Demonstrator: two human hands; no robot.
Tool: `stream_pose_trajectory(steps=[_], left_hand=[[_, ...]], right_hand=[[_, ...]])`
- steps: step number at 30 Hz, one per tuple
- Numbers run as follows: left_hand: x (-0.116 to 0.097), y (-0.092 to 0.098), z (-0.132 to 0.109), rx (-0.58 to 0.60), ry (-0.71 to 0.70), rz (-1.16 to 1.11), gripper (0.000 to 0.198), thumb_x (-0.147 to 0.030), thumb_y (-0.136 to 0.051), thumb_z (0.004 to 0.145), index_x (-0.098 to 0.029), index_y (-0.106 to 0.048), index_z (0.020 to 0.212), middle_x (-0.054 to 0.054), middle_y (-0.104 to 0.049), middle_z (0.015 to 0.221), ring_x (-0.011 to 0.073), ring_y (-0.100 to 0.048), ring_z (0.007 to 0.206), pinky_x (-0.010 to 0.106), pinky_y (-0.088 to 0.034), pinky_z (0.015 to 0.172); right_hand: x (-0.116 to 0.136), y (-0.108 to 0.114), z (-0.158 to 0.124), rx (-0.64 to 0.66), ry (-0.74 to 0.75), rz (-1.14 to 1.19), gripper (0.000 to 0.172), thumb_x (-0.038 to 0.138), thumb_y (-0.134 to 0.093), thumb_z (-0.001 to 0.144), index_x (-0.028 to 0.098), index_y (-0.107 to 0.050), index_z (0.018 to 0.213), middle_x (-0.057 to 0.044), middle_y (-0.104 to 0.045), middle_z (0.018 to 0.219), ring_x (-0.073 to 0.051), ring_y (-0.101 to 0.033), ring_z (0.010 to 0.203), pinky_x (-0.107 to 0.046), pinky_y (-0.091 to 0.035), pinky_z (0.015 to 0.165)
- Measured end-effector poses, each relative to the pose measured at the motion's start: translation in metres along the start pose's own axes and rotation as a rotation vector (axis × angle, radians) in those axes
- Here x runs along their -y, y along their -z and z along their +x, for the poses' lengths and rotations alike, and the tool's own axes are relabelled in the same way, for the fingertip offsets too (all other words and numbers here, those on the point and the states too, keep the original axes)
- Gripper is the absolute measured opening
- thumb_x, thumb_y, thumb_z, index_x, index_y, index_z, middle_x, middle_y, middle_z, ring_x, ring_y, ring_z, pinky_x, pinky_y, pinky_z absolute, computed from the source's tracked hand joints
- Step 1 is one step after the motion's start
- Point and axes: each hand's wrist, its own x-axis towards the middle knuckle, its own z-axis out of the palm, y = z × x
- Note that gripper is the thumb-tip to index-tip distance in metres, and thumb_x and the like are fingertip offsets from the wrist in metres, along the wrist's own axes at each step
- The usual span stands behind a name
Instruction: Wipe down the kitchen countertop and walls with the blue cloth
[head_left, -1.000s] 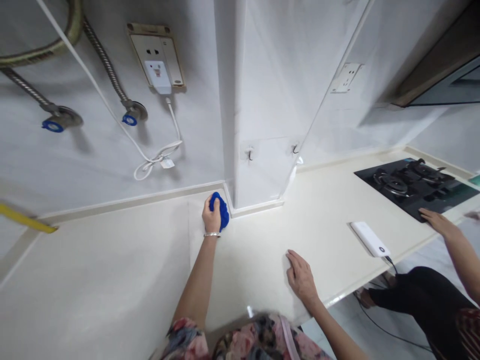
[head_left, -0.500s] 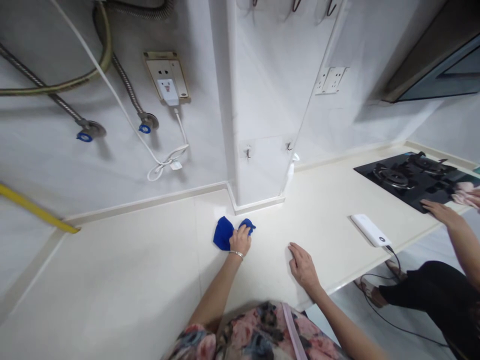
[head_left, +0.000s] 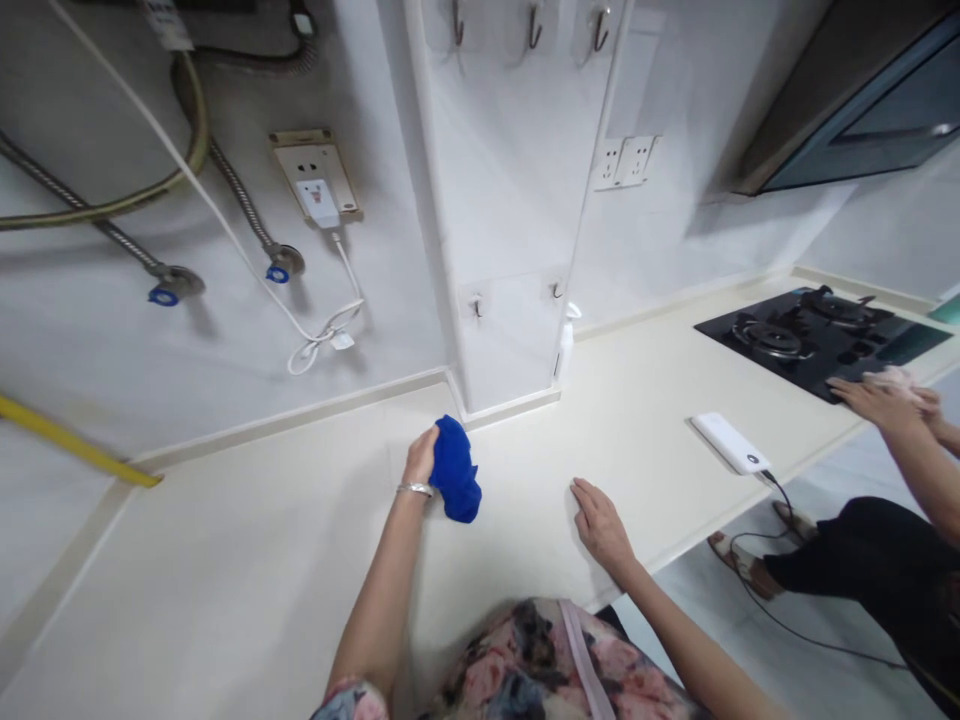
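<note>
My left hand (head_left: 421, 458), with a silver bracelet at the wrist, is closed on a blue cloth (head_left: 456, 475). The cloth hangs in a bunch to the right of the fingers, close to the foot of the wall pillar. Most of the left fingertips are hidden behind it. My right hand (head_left: 601, 522) rests palm down on the cream countertop (head_left: 517, 550), fingers stretched forward and holding nothing. To its right lies a white power bank (head_left: 726, 443) with a black cable plugged in.
A co-worker's hands (head_left: 885, 400) hold a pale pink cloth (head_left: 896, 382) at the black gas stove (head_left: 825, 335). Behind the pillar (head_left: 517, 330) stands a white spray bottle (head_left: 565, 345). A yellow pipe (head_left: 75, 440) meets the counter at left. Hooks, hoses and a socket (head_left: 315, 175) line the wall.
My left hand has moved left and turned, and the blue cloth that was spread on the counter is now bunched at its right side. My right hand stays put. The view has shifted slightly.
</note>
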Motion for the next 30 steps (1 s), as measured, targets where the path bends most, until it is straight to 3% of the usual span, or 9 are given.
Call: stream_pose_trajectory(steps=[3, 6, 10, 14, 20, 24, 30], left_hand=[[-0.017, 0.005, 0.024, -0.075, -0.049, 0.053, 0.048, -0.059, -0.061, 0.091, -0.017, -0.077, 0.109, 0.010, -0.079, 0.112, 0.0265, -0.072, 0.113, 0.043, -0.054, 0.108], [-0.018, -0.014, 0.042, -0.126, -0.117, 0.201, 0.055, -0.058, -0.043, 0.100, -0.016, -0.075, 0.114, 0.013, -0.077, 0.121, 0.0279, -0.069, 0.121, 0.045, -0.051, 0.113], [0.008, -0.060, 0.050, -0.114, -0.176, 0.293, 0.040, -0.041, -0.050, 0.100, -0.017, -0.074, 0.122, 0.012, -0.067, 0.141, 0.0242, -0.054, 0.142, 0.040, -0.034, 0.127], [0.043, -0.084, 0.050, -0.055, -0.216, 0.402, 0.040, -0.034, -0.052, 0.098, -0.019, -0.071, 0.129, 0.011, -0.065, 0.144, 0.0240, -0.051, 0.145, 0.041, -0.034, 0.128], [0.058, -0.084, 0.069, -0.082, -0.252, 0.529, 0.047, -0.030, -0.041, 0.102, -0.020, -0.064, 0.142, 0.010, -0.064, 0.146, 0.0218, -0.053, 0.143, 0.043, -0.036, 0.127], [0.050, -0.083, 0.097, -0.104, -0.186, 0.559, 0.043, -0.026, -0.045, 0.102, -0.018, -0.069, 0.135, 0.011, -0.068, 0.139, 0.0215, -0.059, 0.134, 0.039, -0.040, 0.124], [0.026, -0.072, 0.144, 0.007, -0.136, 0.794, 0.037, -0.031, -0.055, 0.101, -0.022, -0.073, 0.132, 0.010, -0.072, 0.124, 0.0241, -0.064, 0.121, 0.036, -0.049, 0.111]], right_hand=[[0.002, 0.002, 0.002, 0.001, -0.009, -0.006, 0.050, 0.014, -0.043, 0.095, 0.020, -0.054, 0.143, -0.012, -0.060, 0.145, -0.025, -0.054, 0.136, -0.049, -0.050, 0.112], [0.003, 0.005, 0.004, 0.009, -0.016, -0.013, 0.048, 0.014, -0.045, 0.094, 0.019, -0.056, 0.141, -0.012, -0.061, 0.144, -0.025, -0.056, 0.133, -0.048, -0.051, 0.109], [0.004, 0.009, 0.006, 0.036, -0.016, -0.004, 0.049, 0.014, -0.045, 0.094, 0.020, -0.053, 0.142, -0.012, -0.060, 0.144, -0.025, -0.056, 0.134, -0.048, -0.051, 0.108], [0.006, 0.014, 0.005, 0.073, -0.037, 0.006, 0.050, 0.016, -0.044, 0.096, 0.022, -0.048, 0.146, -0.011, -0.058, 0.147, -0.025, -0.054, 0.136, -0.048, -0.049, 0.110], [0.010, 0.023, 0.004, 0.181, -0.115, -0.012, 0.053, 0.020, -0.042, 0.097, 0.025, -0.044, 0.149, -0.011, -0.056, 0.150, -0.028, -0.054, 0.136, -0.051, -0.049, 0.108], [0.012, 0.028, 0.005, 0.212, -0.115, -0.028, 0.055, 0.021, -0.042, 0.097, 0.026, -0.042, 0.152, -0.012, -0.055, 0.150, -0.030, -0.055, 0.136, -0.054, -0.049, 0.107], [0.013, 0.031, 0.005, 0.240, -0.120, -0.028, 0.058, 0.021, -0.042, 0.096, 0.026, -0.039, 0.154, -0.013, -0.054, 0.150, -0.033, -0.054, 0.136, -0.058, -0.049, 0.107]])
